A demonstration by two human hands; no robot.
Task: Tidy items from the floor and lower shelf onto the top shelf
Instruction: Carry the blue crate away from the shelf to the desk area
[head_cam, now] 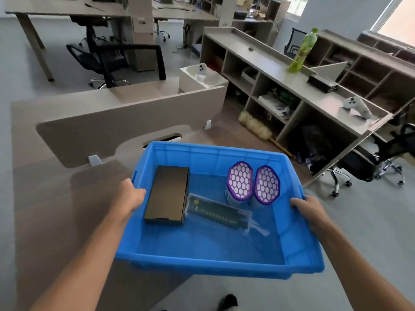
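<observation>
- Two hands carrying a blue plastic bin (215, 264) at waist height, above the edge of a brown desk (56, 198) and the grey floor (359, 221).
- Gripping the bin's left rim with the left hand (131, 197): thumb lying over the top edge and into the bin, remaining fingers hidden beneath the lip.
- Gripping the bin's right rim with the right hand (308, 211): fingers (296, 203) curling over the edge, palm against the outer wall.
- Holding four things inside the bin, all lying on its bottom between the two hands:
- a dark flat box (167, 195) just beside the left thumb, near the left wall;
- a long dark item in a clear bag (221, 215), lying slantwise, one end touching the box;
- a pair of white filters with purple honeycomb faces (252, 182), standing side by side toward the far right corner, apart from the right fingers.
- Facing a shelf unit (269, 90) ahead and to the right, well apart from the bin.
- Showing on the top shelf (258, 53): a green bottle (302, 51) upright, a black box (322, 83), a white game controller (357, 106).
- Showing in the lower compartments papers and dark items, too blurred to name; a duster (256, 127) lying on the floor at the unit's foot.
- Catching a shoe tip (228, 303) at the bottom edge.
</observation>
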